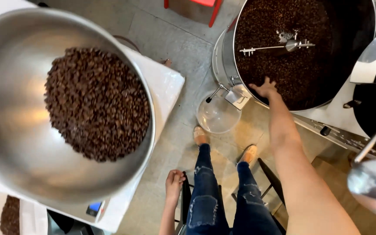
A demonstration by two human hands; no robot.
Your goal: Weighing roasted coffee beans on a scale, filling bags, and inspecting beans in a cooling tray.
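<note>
The scene is evenly and brightly lit by soft light from above; shadows on the floor [175, 39] are faint; warm glare streaks the inner wall of the steel bowl [18, 117], and a bright highlight sits on the ladle [373, 185], which is blurred; the wide lens bends the edges; the roasted beans [96, 102] stay fairly sharp.

Grey tiled floor [175, 48], clear plastic bowl [217, 115] standing on it, white scale platform [164, 85] beside.
</note>
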